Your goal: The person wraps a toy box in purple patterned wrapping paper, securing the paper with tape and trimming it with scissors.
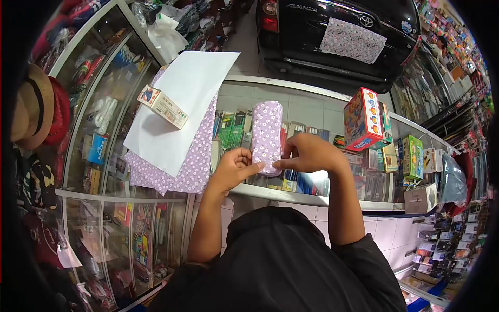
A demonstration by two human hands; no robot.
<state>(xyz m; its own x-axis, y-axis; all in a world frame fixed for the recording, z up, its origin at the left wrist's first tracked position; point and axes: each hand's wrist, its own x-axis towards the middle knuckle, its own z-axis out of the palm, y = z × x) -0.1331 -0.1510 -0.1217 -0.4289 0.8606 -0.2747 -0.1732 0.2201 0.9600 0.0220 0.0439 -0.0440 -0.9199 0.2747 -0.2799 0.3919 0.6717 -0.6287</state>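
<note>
On the glass counter lies a long box wrapped in purple flowered paper (267, 130), its near end towards me. My left hand (230, 170) grips the near left corner, thumb laid on the paper and fingers curled at the side. At the near right corner, my right hand (314, 155) pinches the paper with thumb and bent fingers. Some of the right fingertips are hidden behind the hand. To the left are a sheet of purple flowered wrapping paper (200, 169), a white sheet (171, 140) over it, and a small printed carton (163, 108) on top.
The glass display counter (260, 196) holds pens and boxed goods under its top. Red and green boxes (364, 119) stand at the right. A black car (338, 41) is parked beyond. Glass cabinets (112, 200) flank me on the left, with hats (39, 106) beside them.
</note>
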